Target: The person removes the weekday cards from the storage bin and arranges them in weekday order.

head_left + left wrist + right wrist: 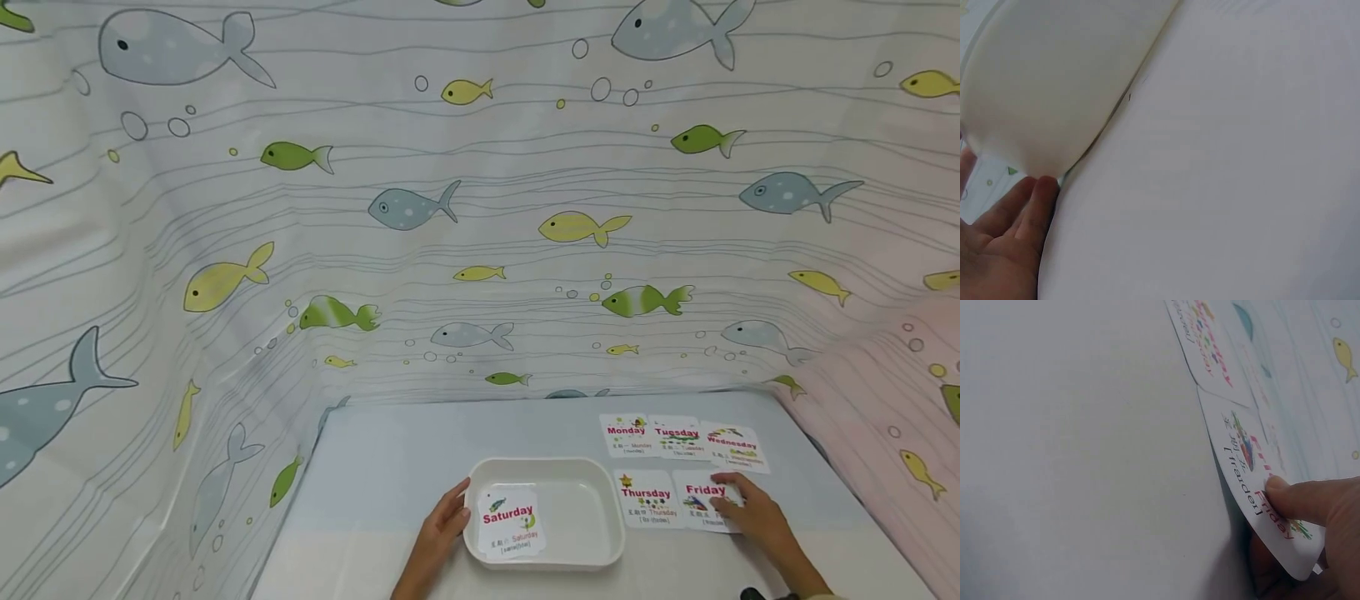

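Note:
My right hand (756,515) pinches the Friday card (697,493) at its right edge. In the right wrist view the thumb presses on the printed face and the other fingers curl beneath, with that edge lifted off the table. The Thursday card (647,500) lies directly left of it. At the left end of a white oval-cornered tray (577,468), my left hand (441,527) touches the outer wall with fairly straight fingertips. Inside the tray, on its left side, lies the Saturday card (512,540), face up.
Behind, in a row, lie the Monday card (626,446), the Tuesday card (675,448) and the Wednesday card (733,458). A pale cloth covers the table (405,433). Fish-patterned curtains (510,183) enclose the back and both sides.

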Action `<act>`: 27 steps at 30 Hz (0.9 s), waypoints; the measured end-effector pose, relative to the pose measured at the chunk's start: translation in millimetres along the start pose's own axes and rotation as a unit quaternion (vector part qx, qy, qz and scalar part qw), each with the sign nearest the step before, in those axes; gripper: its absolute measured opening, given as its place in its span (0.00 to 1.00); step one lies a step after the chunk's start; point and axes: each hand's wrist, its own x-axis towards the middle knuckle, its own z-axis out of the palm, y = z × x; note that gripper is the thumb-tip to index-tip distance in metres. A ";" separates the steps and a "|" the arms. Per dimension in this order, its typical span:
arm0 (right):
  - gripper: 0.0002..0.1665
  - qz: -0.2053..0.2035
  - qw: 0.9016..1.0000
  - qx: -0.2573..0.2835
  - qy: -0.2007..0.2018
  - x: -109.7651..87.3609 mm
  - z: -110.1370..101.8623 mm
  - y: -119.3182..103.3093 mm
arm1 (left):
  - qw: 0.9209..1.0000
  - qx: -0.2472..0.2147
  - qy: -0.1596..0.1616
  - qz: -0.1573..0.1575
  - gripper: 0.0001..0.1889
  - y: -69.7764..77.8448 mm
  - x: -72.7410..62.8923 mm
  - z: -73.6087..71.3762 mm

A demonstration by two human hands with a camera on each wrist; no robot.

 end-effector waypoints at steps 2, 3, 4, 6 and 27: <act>0.36 -0.004 1.000 -0.005 -0.003 0.2 0.2 -1.1 | 1.000 -0.001 0.002 -0.005 0.28 0.1 -0.1 0.4; 0.35 -0.003 1.000 -0.006 -0.006 0.7 0.2 -2.1 | 1.000 -0.001 0.003 -0.007 0.28 0.0 -0.2 0.6; 0.35 -0.003 1.000 -0.009 -0.010 0.7 0.3 -2.9 | 1.000 -0.002 0.004 -0.010 0.28 -0.2 -0.2 0.8; 0.34 -0.001 1.000 -0.016 -0.020 1.0 0.2 -4.8 | 1.000 -0.004 0.004 -0.012 0.28 -0.8 -0.3 1.0; 0.33 -0.093 0.973 -0.212 0.009 -11.5 1.9 -22.9 | 1.000 0.001 -0.002 0.004 0.28 -2.5 -1.3 -0.9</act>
